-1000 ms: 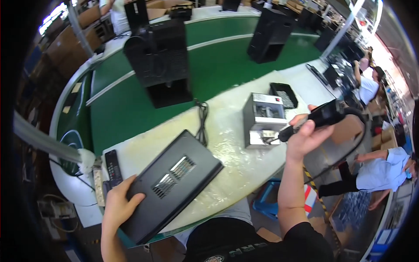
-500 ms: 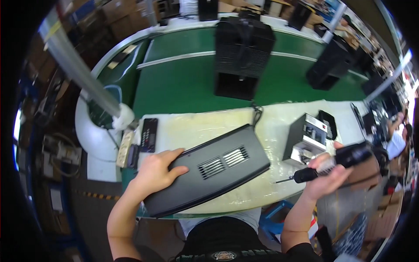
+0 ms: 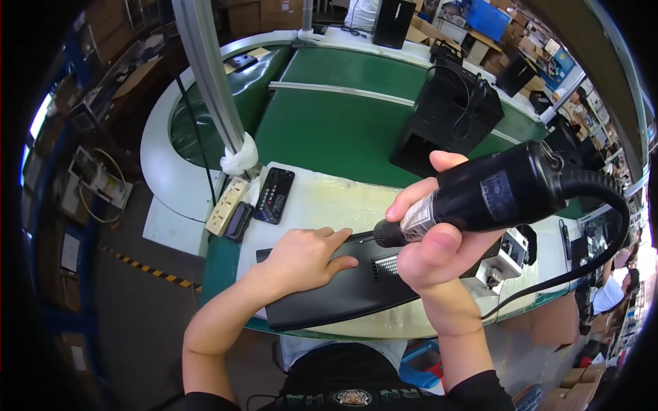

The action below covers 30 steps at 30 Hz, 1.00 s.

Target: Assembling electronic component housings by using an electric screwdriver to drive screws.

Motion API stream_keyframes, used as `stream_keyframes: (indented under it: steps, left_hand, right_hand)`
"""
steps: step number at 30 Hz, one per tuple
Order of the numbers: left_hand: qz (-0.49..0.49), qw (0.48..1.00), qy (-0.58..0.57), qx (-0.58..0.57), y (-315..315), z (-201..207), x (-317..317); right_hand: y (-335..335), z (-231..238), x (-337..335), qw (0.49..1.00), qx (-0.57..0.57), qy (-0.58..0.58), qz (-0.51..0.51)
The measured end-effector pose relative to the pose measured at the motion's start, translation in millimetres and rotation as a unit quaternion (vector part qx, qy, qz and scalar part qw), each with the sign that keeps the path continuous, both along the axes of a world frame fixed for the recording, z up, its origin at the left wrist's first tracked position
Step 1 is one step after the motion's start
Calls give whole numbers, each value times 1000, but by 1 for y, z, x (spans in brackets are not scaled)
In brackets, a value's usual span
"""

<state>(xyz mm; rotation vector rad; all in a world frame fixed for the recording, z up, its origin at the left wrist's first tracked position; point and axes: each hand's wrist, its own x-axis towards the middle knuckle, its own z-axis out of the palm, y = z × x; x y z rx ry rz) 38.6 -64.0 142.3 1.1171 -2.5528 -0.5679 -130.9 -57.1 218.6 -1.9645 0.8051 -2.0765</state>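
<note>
A black vented panel (image 3: 322, 308) lies slanted across the pale worktop, its slotted vent (image 3: 385, 267) partly behind my right hand. My left hand (image 3: 301, 260) grips the panel at its far edge, thumb on top and index finger along the edge; the other fingers are mostly hidden. My right hand (image 3: 439, 264) is wrapped around a black corded electric screwdriver (image 3: 490, 192), held tilted over the panel. The screwdriver's nose points down-left toward the far edge, close to my left index fingertip. Whether its bit touches the panel I cannot tell.
Left of the panel lie a black remote-like keypad (image 3: 275, 195), a power strip (image 3: 227, 207) and a small dark box (image 3: 239, 222). A metal-fronted device (image 3: 504, 257) stands on the right. Beyond is a green conveyor (image 3: 329, 130) with a black speaker cabinet (image 3: 449, 116). A metal post (image 3: 209, 75) rises left.
My right hand has brought the screwdriver left and up over the panel's far edge. The left hand has shifted along the panel, its fingers drawn in. The view has turned left.
</note>
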Motion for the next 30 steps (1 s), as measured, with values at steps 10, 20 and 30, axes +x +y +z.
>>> stream_keyframes:
  steps: [10,20,30]
  left_hand:
    - [-13,1000,-2,-27,-1,-3,3]
    - [-22,999,-2,-34,-1,-5,2]
    - [-18,1000,-12,-16,6,5,14]
  right_hand:
    - [-12,-16,11,1000,-4,-28,12]
    - [-15,-20,17,995,45,-22,84]
    - [-20,-22,19,994,5,-22,106]
